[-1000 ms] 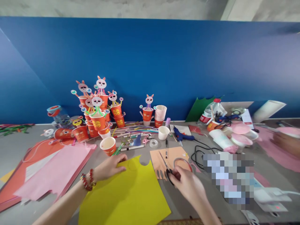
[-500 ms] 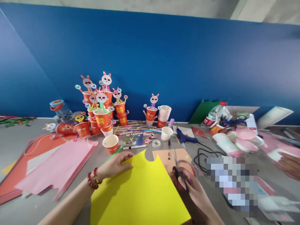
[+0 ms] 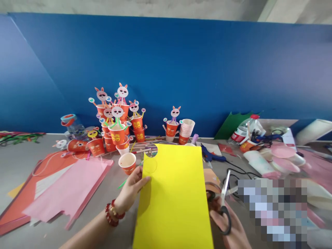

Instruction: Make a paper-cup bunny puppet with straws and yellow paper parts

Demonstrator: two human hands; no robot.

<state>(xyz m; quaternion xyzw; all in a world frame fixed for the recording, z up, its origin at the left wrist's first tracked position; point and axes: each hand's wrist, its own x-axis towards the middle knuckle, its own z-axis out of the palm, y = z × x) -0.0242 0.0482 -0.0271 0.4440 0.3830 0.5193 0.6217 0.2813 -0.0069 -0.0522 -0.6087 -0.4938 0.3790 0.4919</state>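
Note:
My left hand (image 3: 132,188), with a red bead bracelet at the wrist, grips the left edge of a yellow paper sheet (image 3: 173,197) and holds it raised and tilted toward me. A round notch is cut from the sheet's top left corner and a faint circle is drawn below it. My right hand (image 3: 230,230) is low at the right, partly behind the sheet, fingers through the black handles of scissors (image 3: 225,204) whose blades point up and away. A tan paper piece (image 3: 210,176) lies behind the sheet.
Orange paper cups with rabbit faces (image 3: 116,117) stand at the back, a lone orange cup (image 3: 127,162) nearer. Pink paper (image 3: 70,188) lies left. A blue glue gun (image 3: 211,156), black cord, bottle (image 3: 242,129) and pink-lidded tubs (image 3: 280,155) crowd the right.
The yellow sheet went from lying flat on the table to being lifted upright in my left hand. My right hand picked the scissors up off the tan paper and drew them back right.

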